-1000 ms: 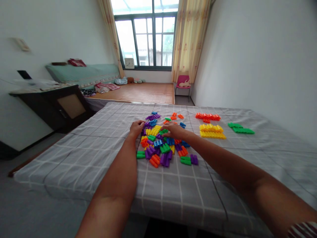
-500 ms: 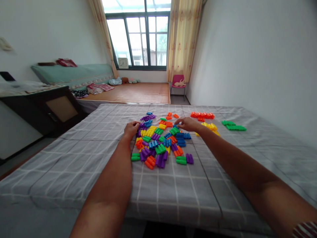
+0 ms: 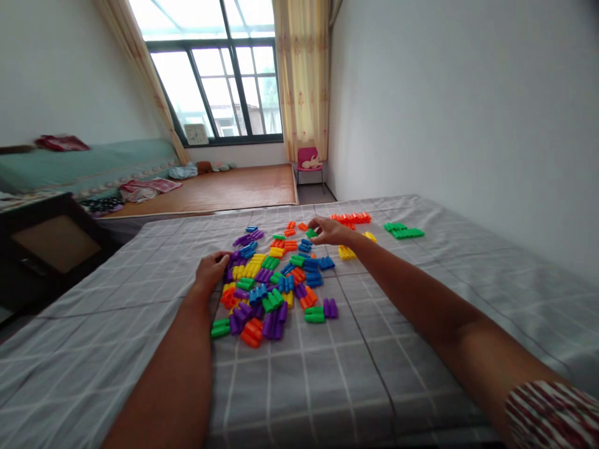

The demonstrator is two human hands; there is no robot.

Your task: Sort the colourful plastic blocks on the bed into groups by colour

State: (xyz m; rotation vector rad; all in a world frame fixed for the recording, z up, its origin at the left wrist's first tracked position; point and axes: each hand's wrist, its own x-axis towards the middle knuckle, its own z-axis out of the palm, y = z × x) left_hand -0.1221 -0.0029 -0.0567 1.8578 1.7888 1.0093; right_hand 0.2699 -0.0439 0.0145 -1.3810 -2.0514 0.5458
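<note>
A loose heap of coloured plastic tube blocks (image 3: pixel 272 300) lies on the grey checked cloth (image 3: pixel 281 386). My right hand (image 3: pixel 327 231) is closed on a green block (image 3: pixel 311 233) at the far side of the heap. At the heap's left edge, my left hand (image 3: pixel 213 272) rests beside purple blocks (image 3: pixel 238 257), its fingers bent together; whether it grips one is hidden. Past my right hand are a row of orange blocks (image 3: pixel 350 218) and yellow blocks (image 3: pixel 347 253), partly behind my forearm. A group of green blocks (image 3: pixel 403 231) lies farther right.
Beyond the table stand a low wooden bed platform (image 3: pixel 234 187) with cloths on it and a pink chair (image 3: pixel 307 160) holding a soft toy. A dark cabinet (image 3: pixel 51 243) is at the left. A white wall (image 3: pixel 458 112) runs along the right.
The view has turned to the right, so things sit farther left. My right hand has lifted a green block from the heap. My left hand stays at the heap's left edge.
</note>
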